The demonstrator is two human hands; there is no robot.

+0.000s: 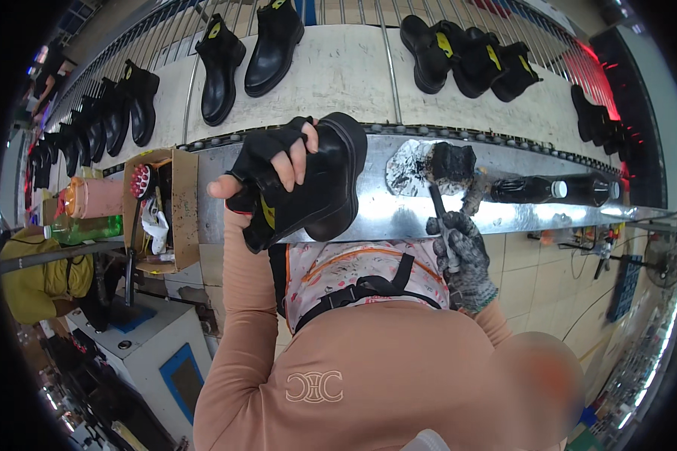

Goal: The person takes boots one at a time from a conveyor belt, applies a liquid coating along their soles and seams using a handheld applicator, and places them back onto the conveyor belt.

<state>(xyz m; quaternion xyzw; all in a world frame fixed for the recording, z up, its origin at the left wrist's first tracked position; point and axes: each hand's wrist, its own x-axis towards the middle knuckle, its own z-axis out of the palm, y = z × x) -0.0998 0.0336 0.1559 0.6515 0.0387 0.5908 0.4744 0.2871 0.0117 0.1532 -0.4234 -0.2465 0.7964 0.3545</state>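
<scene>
Nearest the camera is the wearer's tan sweater [384,361], beyond which runs a metal ledge [402,219]. Left hand [280,154], in a fingerless black glove, has its fingers curled firmly over a black boot [323,188], raised above the ledge left of centre. Right hand [465,259], in a stained grey knit glove, is closed round a dark stick-like tool [438,201].

Principal relation: the boot lies left of the right fingers and somewhat farther from the body. Its sole faces right, toward the tool; the sole's long axis runs roughly away from the wearer, with the shaft trailing lower left. The left hand is nearer, being in contact with it.

Not verified: the left palm and shaft interior are hidden. The tool's far end meets or stops just short of a black block [453,161]; contact cannot be confirmed. A blurred patch obscures the lower right.
</scene>
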